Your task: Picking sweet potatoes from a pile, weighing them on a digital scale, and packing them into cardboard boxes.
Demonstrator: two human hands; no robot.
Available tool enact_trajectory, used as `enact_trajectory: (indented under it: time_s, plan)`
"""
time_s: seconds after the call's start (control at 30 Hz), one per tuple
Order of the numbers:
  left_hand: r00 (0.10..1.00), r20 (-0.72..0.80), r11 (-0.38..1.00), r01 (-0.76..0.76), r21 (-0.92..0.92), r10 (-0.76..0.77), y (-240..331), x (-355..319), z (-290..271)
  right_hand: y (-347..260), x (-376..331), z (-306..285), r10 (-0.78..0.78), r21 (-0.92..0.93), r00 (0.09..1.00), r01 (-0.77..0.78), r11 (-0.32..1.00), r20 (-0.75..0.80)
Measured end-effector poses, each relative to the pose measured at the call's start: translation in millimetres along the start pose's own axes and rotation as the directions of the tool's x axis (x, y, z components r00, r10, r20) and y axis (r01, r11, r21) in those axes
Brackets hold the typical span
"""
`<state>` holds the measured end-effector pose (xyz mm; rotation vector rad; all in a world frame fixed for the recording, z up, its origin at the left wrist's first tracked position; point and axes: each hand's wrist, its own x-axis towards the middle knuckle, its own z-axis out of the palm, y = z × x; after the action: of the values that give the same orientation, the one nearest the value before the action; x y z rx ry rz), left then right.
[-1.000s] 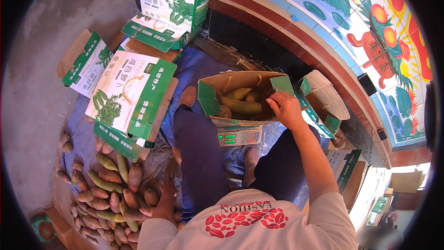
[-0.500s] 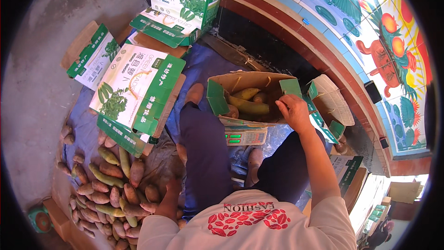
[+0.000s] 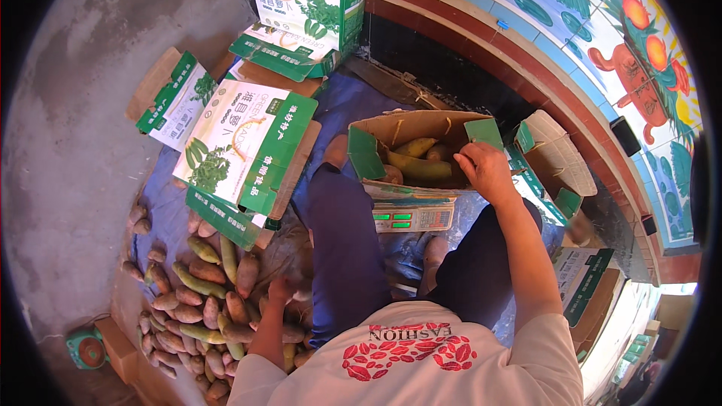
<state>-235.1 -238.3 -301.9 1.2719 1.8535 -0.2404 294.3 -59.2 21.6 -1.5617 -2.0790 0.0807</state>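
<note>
Cardboard, brown inside and green on its flaps, is what the right hand [image 3: 487, 173] rests on: it sits over the right rim of the open box [image 3: 421, 152], fingers curled down into it, and whether they close on one of the vegetables [image 3: 418, 168] inside or merely press on them cannot be told from this angle. The box stands on a flat scale [image 3: 412, 216] with a green lit display, between the person's knees, so anything laid in should go down gently and lengthwise beside the green and tan pieces already there, letting the reading settle. The left hand [image 3: 282, 291] is down at the heap of vegetables [image 3: 203, 301] on the blue tarp [image 3: 162, 199], fingers spread among the pieces; a grip on any single one is not clear, the hand being partly hidden by the leg. A good pick here would judge each piece by length so that it fits the box without bending the flaps. Just beside the heap lies a flattened green-and-white carton [image 3: 241, 150], with more cartons [image 3: 308, 7] stacked further off near the tiled wall [image 3: 602, 53], well apart from both hands.
</note>
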Motion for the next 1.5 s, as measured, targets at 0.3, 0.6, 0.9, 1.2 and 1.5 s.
enact_trajectory:
  time_s: [0.3,0.6,0.9,1.2,1.5]
  plan:
    - [0.943,-0.331,0.996,-0.005,0.086,0.033,64,-9,-8,5,-5,2,-0.02,0.022,1.0,0.02,1.0,-0.002]
    - [0.982,-0.077,0.899,-0.122,0.42,0.17,14,56,36,14,-11,-3,-0.007,0.038,1.0,0.007,0.999,-0.02]
    - [0.981,-0.081,0.972,-0.163,0.168,0.178,63,10,-8,18,-18,-8,0.026,0.049,0.999,-0.024,0.999,-0.039]
    - [0.74,-0.612,0.918,-0.393,-0.056,0.279,107,-116,-124,14,-10,-8,-0.009,0.117,0.992,0.024,0.993,-0.128]
    - [0.545,-0.788,0.702,-0.678,-0.215,0.285,235,-180,-229,18,-13,-11,0.026,0.144,0.988,-0.004,0.99,-0.151]
